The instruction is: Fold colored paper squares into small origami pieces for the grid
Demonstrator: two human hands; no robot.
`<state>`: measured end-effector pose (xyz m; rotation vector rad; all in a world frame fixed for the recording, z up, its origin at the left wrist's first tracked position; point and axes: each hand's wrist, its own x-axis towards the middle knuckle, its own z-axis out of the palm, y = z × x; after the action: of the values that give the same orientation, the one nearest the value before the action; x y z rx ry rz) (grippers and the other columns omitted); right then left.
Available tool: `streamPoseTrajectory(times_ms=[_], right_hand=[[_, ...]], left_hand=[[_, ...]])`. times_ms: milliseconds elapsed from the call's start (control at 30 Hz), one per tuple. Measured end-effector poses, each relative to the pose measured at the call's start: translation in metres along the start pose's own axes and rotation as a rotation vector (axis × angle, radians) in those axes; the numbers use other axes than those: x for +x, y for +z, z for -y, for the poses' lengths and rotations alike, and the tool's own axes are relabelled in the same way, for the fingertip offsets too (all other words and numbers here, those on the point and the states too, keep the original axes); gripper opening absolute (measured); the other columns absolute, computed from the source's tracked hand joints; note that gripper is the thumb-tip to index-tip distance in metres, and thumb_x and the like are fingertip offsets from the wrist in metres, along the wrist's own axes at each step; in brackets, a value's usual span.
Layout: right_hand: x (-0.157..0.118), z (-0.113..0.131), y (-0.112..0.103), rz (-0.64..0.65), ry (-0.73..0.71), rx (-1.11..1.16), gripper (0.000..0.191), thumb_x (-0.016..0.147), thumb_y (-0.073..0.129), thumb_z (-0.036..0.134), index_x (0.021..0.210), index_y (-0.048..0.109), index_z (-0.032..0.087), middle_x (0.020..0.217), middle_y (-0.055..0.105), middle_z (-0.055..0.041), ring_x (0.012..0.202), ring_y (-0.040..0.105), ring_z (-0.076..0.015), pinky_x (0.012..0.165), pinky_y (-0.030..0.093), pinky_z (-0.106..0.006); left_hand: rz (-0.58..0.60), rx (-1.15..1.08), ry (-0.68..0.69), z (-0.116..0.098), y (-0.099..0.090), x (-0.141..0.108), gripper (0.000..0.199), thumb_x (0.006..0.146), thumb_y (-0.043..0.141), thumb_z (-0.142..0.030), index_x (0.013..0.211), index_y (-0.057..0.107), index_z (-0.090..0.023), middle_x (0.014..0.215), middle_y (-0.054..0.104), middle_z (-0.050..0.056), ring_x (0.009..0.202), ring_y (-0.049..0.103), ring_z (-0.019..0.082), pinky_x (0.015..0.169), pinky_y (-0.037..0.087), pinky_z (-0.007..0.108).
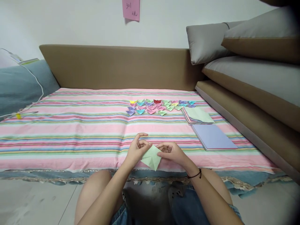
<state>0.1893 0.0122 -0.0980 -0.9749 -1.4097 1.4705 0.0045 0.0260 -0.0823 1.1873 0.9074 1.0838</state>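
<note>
A pale green sheet of folded paper, roughly diamond-shaped with creases, is held between my two hands above the front edge of the striped cloth. My left hand pinches its upper left edge between thumb and fingers, the index finger raised. At the upper right edge, my right hand grips the paper with the thumb on top and the fingers curled behind. Farther back lie several small folded paper boats in rows, in pink, green, blue, purple, yellow and red.
Right of the boats lie a stack of pale green-topped paper and a stack of lavender-topped paper. Grey and brown cushions pile up on the right. A white cable runs along the left. The striped cloth covers the seat.
</note>
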Motion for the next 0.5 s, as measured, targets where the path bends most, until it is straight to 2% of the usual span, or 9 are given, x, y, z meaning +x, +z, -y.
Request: streamPoseTrajectory(times_ms=[67, 100, 167, 233, 300, 367, 500], right_hand=[[-0.001, -0.002, -0.001, 0.067, 0.003, -0.005, 0.025, 0.064, 0.076, 0.034, 0.081, 0.068, 0.016, 0.071, 0.066, -0.0018, 0.064, 0.061, -0.0155, 0.062, 0.049, -0.029], [-0.001, -0.002, -0.002, 0.042, -0.012, 0.003, 0.023, 0.064, 0.075, 0.035, 0.075, 0.067, 0.017, 0.071, 0.067, -0.0023, 0.064, 0.061, -0.0161, 0.062, 0.049, -0.029], [0.0, -0.003, -0.004, -0.082, -0.054, 0.029, 0.023, 0.063, 0.076, 0.037, 0.07, 0.065, 0.018, 0.069, 0.067, -0.0024, 0.063, 0.062, -0.0173, 0.061, 0.05, -0.03], [0.001, -0.004, -0.006, -0.218, -0.094, 0.067, 0.025, 0.062, 0.077, 0.038, 0.073, 0.064, 0.019, 0.07, 0.068, -0.0028, 0.066, 0.063, -0.0186, 0.063, 0.05, -0.031], [0.002, -0.005, -0.008, -0.307, -0.124, 0.106, 0.028, 0.064, 0.076, 0.037, 0.082, 0.064, 0.019, 0.075, 0.069, -0.0039, 0.072, 0.064, -0.0205, 0.067, 0.051, -0.032], [0.003, -0.007, -0.008, -0.363, -0.158, 0.136, 0.033, 0.066, 0.075, 0.035, 0.091, 0.063, 0.019, 0.082, 0.07, -0.0052, 0.081, 0.064, -0.0223, 0.073, 0.05, -0.034], [0.005, -0.011, -0.003, -0.415, -0.18, 0.148, 0.033, 0.064, 0.076, 0.032, 0.092, 0.063, 0.02, 0.087, 0.071, -0.0052, 0.083, 0.064, -0.0222, 0.076, 0.05, -0.034]], left_hand=[[-0.002, -0.016, -0.032, -0.004, 0.001, -0.001, 0.046, 0.068, 0.071, -0.04, 0.103, 0.048, -0.02, 0.055, 0.054, -0.007, 0.043, 0.045, 0.007, 0.044, 0.033, 0.017], [-0.027, -0.029, -0.04, -0.006, 0.001, 0.0, 0.045, 0.07, 0.068, -0.045, 0.102, 0.05, -0.019, 0.056, 0.055, -0.006, 0.045, 0.048, 0.008, 0.045, 0.035, 0.018], [-0.084, -0.067, -0.046, -0.006, -0.002, 0.002, 0.045, 0.074, 0.06, -0.054, 0.1, 0.051, -0.019, 0.062, 0.06, -0.002, 0.052, 0.056, 0.012, 0.05, 0.042, 0.021], [-0.097, -0.088, -0.05, -0.004, -0.005, 0.005, 0.05, 0.077, 0.05, -0.061, 0.101, 0.05, -0.018, 0.068, 0.064, 0.002, 0.057, 0.06, 0.015, 0.055, 0.048, 0.025], [-0.047, -0.072, -0.052, -0.001, -0.007, 0.006, 0.053, 0.079, 0.042, -0.064, 0.102, 0.049, -0.016, 0.063, 0.064, 0.003, 0.054, 0.061, 0.016, 0.056, 0.049, 0.027], [0.045, -0.031, -0.052, 0.001, -0.005, 0.004, 0.053, 0.081, 0.042, -0.062, 0.106, 0.046, -0.016, 0.056, 0.063, 0.001, 0.05, 0.059, 0.015, 0.053, 0.048, 0.026], [0.241, -0.01, -0.041, 0.0, 0.005, -0.005, 0.062, 0.075, 0.065, -0.043, 0.123, 0.036, -0.018, 0.059, 0.065, 0.0, 0.054, 0.062, 0.016, 0.056, 0.049, 0.026]])
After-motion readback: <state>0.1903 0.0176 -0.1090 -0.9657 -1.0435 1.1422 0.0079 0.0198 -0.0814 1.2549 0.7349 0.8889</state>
